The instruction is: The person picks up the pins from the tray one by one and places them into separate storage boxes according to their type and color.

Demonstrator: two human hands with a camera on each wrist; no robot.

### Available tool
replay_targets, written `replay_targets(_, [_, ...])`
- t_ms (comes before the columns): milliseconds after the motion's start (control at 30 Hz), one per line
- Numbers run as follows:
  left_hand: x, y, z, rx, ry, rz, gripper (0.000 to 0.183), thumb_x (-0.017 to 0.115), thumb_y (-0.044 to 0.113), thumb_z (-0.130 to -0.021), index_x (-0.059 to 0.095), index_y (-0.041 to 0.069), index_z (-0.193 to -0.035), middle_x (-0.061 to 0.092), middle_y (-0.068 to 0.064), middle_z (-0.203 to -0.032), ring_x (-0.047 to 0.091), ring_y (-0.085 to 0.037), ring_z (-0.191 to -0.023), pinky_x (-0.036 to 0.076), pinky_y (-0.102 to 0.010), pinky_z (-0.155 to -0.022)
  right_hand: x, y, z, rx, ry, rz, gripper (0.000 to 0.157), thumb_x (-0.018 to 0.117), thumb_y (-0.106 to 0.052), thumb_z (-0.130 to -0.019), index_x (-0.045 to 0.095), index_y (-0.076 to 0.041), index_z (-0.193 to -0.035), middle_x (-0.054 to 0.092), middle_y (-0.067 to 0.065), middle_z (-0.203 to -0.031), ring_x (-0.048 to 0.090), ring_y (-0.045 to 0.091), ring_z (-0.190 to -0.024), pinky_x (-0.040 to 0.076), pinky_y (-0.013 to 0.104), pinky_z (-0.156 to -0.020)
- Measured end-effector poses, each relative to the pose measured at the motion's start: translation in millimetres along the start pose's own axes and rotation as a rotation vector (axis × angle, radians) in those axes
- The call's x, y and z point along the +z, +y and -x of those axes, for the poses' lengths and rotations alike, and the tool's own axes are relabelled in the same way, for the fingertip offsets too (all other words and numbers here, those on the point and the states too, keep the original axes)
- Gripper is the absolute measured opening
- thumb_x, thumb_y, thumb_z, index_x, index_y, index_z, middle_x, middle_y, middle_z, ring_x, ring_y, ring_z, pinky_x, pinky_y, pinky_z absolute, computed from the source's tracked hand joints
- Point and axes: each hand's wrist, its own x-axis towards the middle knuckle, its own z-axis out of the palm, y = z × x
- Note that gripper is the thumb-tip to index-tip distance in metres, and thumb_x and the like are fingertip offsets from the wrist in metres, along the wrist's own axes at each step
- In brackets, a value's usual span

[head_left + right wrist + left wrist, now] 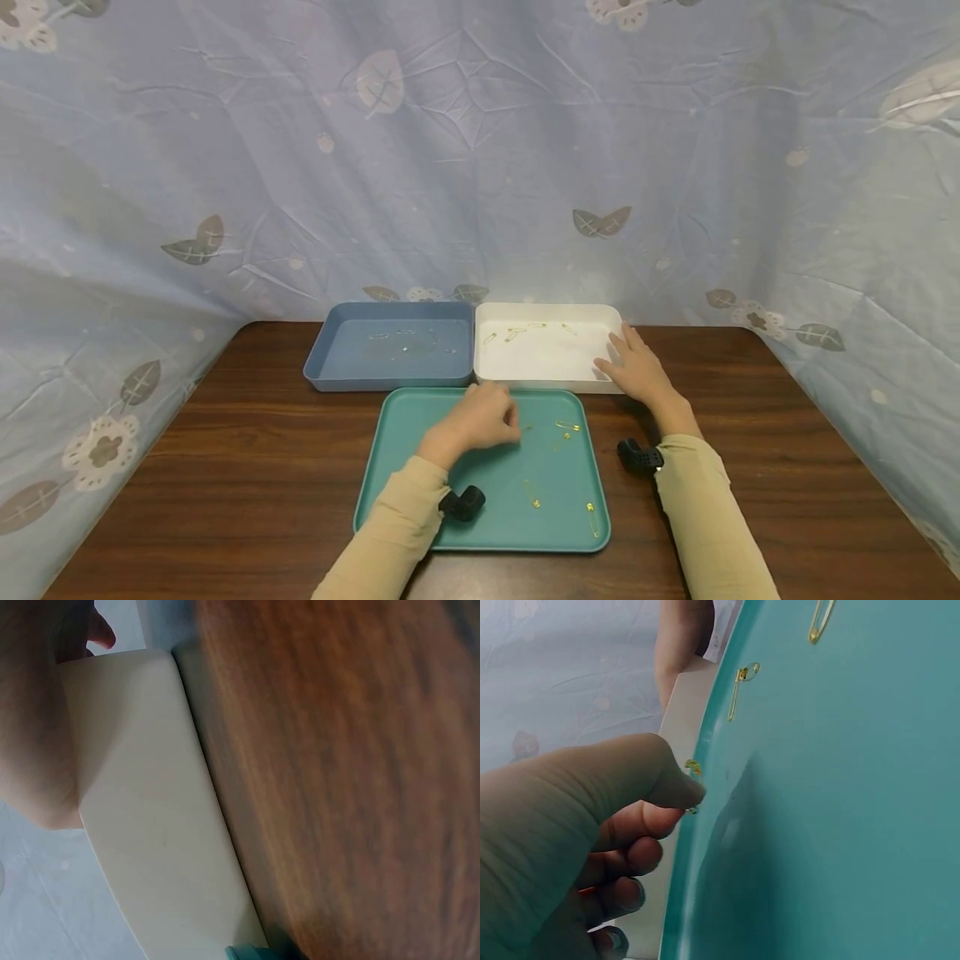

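Over the teal tray (480,533), my left hand (480,417) pinches a gold safety pin (693,766) between thumb and forefinger. The thumb covers its middle, and the other fingers curl beneath. Loose gold safety pins (567,426) lie on the tray to the right of this hand, and one pin (592,518) is at the near right corner. My right hand (636,367) rests at the right end of the white tray (547,387), fingers spread over its rim. Several gold safety pins (514,334) lie inside that tray, toward the back.
Left of the white tray stands a blue tray (390,385) with several small silvery pins (405,332) in it. All three trays sit on a dark wooden table (247,467). A patterned cloth (480,167) hangs behind and at both sides.
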Motion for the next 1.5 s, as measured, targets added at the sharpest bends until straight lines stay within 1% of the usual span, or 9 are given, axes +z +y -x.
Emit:
replay_targets(133, [-2.2,-0.1,-1.2,0.005,0.051,-0.034,0.012,0.072,0.026,-0.078,0.067,0.023,-0.068,0.056,0.009,-0.076,0.043,-0.01,-0.07,0.036,-0.027,-0.071,1.3,0.7,-0.8,0.003,0.003,0.002,0.073,0.048,-0.043,-0.099,0.027,0.006,-0.15,0.007,0.028,-0.161,0.009,0.048,-0.148,0.015,0.063,-0.117])
replay_targets(333, [-7.1,-0.5,-4.7,-0.021,0.079,-0.049,0.013,0.072,0.028,-0.081,0.065,0.025,-0.071,0.05,0.008,-0.077,0.038,-0.013,-0.07,0.031,-0.027,-0.071,2.7,2.0,-1.2,0.021,0.001,0.011,0.074,0.045,-0.046,-0.1,0.026,0.004,-0.151,0.006,0.027,-0.161,0.011,0.049,-0.146,0.016,0.064,-0.116])
replay_targets(467, [-9.4,-1.0,-7.8,-0.012,0.101,-0.061,0.013,0.072,0.027,-0.081,0.065,0.025,-0.071,0.048,0.008,-0.076,0.037,-0.013,-0.069,0.028,-0.027,-0.069,2.3,1.0,-0.2,0.015,0.003,0.001,0.074,0.046,-0.045,-0.099,0.026,0.004,-0.151,0.007,0.028,-0.161,0.012,0.05,-0.146,0.015,0.064,-0.116])
replay_targets(700, [-16.9,-3.8,-18.0,0.033,0.134,-0.113,0.009,0.07,0.025,-0.08,0.066,0.023,-0.073,0.052,0.006,-0.077,0.038,-0.013,-0.07,0.029,-0.027,-0.068,2.0,-1.1,-2.0,0.009,0.005,0.011,0.073,0.047,-0.044,-0.099,0.027,0.005,-0.15,0.007,0.028,-0.161,0.011,0.048,-0.147,0.014,0.064,-0.116])
replay_targets(800, [-21.3,-5.5,-24.6,0.052,0.152,-0.145,0.007,0.07,0.025,-0.081,0.068,0.023,-0.075,0.054,0.005,-0.078,0.038,-0.014,-0.069,0.031,-0.028,-0.067,2.3,-1.4,-2.2,0.006,0.013,0.016,0.073,0.047,-0.043,-0.099,0.028,0.006,-0.15,0.008,0.028,-0.16,0.011,0.049,-0.147,0.014,0.064,-0.116])
replay_targets(933, [-28.0,-8.0,-34.8,0.064,0.159,-0.175,0.007,0.069,0.025,-0.084,0.069,0.022,-0.077,0.055,0.003,-0.081,0.04,-0.016,-0.072,0.033,-0.03,-0.068,3.1,-1.3,-1.4,0.009,0.023,0.015,0.072,0.048,-0.042,-0.099,0.029,0.006,-0.149,0.009,0.028,-0.16,0.012,0.049,-0.146,0.015,0.064,-0.116])
replay_targets(1100, [-34.9,-12.4,-48.3,0.071,0.152,-0.194,0.008,0.067,0.023,-0.087,0.069,0.02,-0.08,0.056,0.001,-0.085,0.042,-0.018,-0.075,0.036,-0.034,-0.071,3.7,-2.5,0.0,0.01,0.026,0.021,0.071,0.048,-0.041,-0.099,0.029,0.007,-0.149,0.009,0.028,-0.16,0.013,0.049,-0.146,0.015,0.064,-0.116])
replay_targets(1300, [-41.3,-14.5,-65.7,0.075,0.132,-0.206,0.01,0.063,0.021,-0.09,0.069,0.02,-0.082,0.057,0.001,-0.088,0.042,-0.018,-0.079,0.037,-0.035,-0.075,3.5,-3.3,0.6,-0.001,0.027,0.025,0.071,0.048,-0.039,-0.099,0.029,0.008,-0.149,0.01,0.029,-0.16,0.013,0.049,-0.146,0.016,0.065,-0.116])
replay_targets(1500, [-46.6,-11.7,-85.6,0.1,0.135,-0.234,0.01,0.062,0.021,-0.092,0.07,0.019,-0.086,0.059,0.0,-0.093,0.051,-0.02,-0.086,0.042,-0.038,-0.081,2.9,-2.1,0.4,0.007,0.031,0.031,0.071,0.049,-0.039,-0.099,0.029,0.007,-0.149,0.01,0.029,-0.16,0.014,0.049,-0.146,0.016,0.064,-0.116])
